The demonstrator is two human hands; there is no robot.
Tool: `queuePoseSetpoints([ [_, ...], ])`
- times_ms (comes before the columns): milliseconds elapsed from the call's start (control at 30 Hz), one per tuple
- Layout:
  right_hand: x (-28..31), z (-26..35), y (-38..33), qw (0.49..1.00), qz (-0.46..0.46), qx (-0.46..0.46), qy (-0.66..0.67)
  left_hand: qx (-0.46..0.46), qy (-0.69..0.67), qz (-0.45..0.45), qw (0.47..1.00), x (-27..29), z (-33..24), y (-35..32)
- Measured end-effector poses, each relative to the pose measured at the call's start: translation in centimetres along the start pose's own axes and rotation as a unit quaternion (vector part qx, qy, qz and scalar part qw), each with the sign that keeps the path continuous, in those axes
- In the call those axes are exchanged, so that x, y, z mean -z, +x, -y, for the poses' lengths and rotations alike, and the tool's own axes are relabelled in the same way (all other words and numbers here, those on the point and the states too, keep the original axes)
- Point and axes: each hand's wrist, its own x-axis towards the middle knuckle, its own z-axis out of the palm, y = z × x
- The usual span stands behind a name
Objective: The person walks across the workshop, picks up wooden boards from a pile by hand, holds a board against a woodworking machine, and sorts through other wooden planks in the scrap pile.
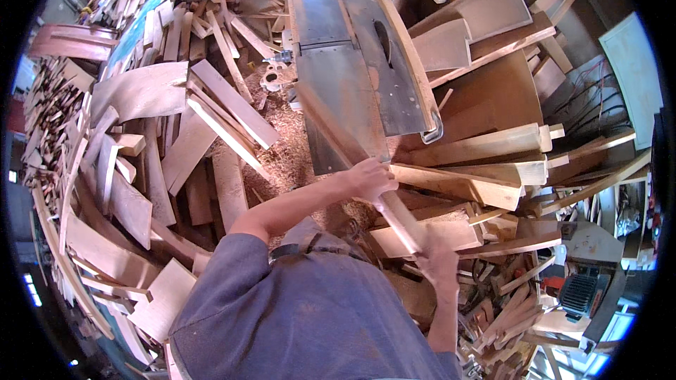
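Observation:
A long, narrow wooden board slants from near my right side up across the grey metal bed of a woodworking machine. Its far part is smeared by motion. Around the middle of the board, my left hand is closed, just off the near edge of the metal bed. Toward the near end, my right hand grips the same board; it is somewhat blurred. To the right of the board's path, a dark slot opens in the machine's top, beside a wooden fence strip.
Stacked boards stick out close to my right forearm. Loose planks and wood shavings lie left of the machine. A large heap of offcuts rises at far left. A motor stands at lower right.

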Motion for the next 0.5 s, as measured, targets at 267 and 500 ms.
queuePoseSetpoints([
  [267, -8.8, 3.0, 1.3, 0.981, -0.018, 0.167, 0.099, -0.066, 0.023, 0.049, 0.996, -2.2, 3.8, -1.1],
  [500, -12.3, 7.0, 7.8, 0.978, -0.060, 0.177, 0.095, 0.202, -0.015, -0.308, 0.929, -1.7, 2.0, -8.1],
])
